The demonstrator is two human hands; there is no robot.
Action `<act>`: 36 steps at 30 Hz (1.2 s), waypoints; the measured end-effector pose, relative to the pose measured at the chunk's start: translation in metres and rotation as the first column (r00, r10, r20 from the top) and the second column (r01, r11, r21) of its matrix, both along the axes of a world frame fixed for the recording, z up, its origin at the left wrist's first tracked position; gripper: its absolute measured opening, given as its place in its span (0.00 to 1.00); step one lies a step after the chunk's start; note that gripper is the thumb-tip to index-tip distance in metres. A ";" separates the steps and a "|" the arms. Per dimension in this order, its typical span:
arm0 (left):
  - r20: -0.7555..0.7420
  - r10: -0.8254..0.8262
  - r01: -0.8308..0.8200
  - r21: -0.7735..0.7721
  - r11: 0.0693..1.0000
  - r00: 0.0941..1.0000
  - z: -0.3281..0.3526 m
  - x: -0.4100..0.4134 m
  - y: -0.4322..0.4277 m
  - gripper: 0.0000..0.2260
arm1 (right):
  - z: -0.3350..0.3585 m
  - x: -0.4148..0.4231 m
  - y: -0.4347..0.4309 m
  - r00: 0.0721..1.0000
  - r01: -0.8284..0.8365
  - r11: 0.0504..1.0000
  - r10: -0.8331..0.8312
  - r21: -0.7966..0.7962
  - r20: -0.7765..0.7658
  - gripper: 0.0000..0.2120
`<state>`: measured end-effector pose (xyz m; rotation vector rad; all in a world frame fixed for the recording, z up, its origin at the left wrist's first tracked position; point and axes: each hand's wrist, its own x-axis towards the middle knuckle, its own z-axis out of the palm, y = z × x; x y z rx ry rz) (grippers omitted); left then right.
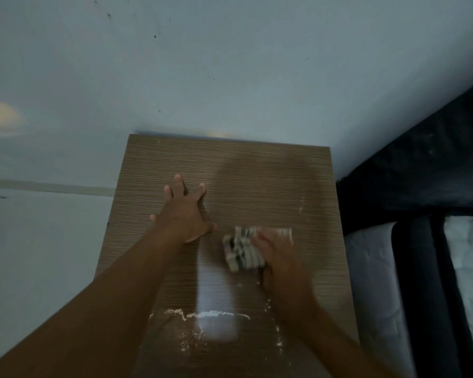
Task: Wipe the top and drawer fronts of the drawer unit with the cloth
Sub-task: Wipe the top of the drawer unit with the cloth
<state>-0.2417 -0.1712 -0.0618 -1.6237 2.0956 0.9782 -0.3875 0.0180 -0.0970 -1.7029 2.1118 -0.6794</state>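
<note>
I look straight down on the brown wood-grain top of the drawer unit (257,165). My left hand (183,214) lies flat on it left of centre, fingers spread, holding nothing. My right hand (277,252) is blurred and presses a striped white and dark cloth (242,253) onto the top, right of centre. A line of pale dust and crumbs (202,314) lies across the top nearer to me, with more specks along the right side. The drawer fronts are out of sight.
A pale wall (230,64) stands right behind the unit. A bed with a dark frame (410,186) and white bedding (470,255) sits close against the unit's right side. Light floor (38,241) shows to the left.
</note>
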 end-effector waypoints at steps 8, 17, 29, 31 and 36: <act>-0.002 -0.037 0.037 -0.017 0.999 0.999 0.002 -0.003 0.015 0.44 | 0.032 0.029 0.069 0.970 0.017 1.000 -0.020 0.012 0.243 0.28; -0.003 -0.031 0.031 -0.004 1.000 1.000 0.003 -0.016 0.028 0.44 | 0.111 -0.109 -0.029 0.960 0.161 0.984 -0.140 -0.070 0.243 0.17; 0.011 0.003 -0.003 0.024 1.000 1.000 -0.005 -0.021 0.024 0.46 | 0.026 -0.174 -0.155 0.959 -0.153 0.971 0.191 0.184 -0.208 0.19; 0.004 0.003 -0.003 0.029 1.000 1.000 -0.005 -0.020 0.023 0.46 | 0.016 -0.166 -0.139 0.984 -0.081 0.990 0.098 0.117 -0.150 0.21; -0.007 0.000 0.000 0.032 0.999 1.000 -0.004 -0.018 0.024 0.47 | 0.003 -0.130 -0.078 0.994 0.107 0.994 -0.106 0.028 -0.042 0.22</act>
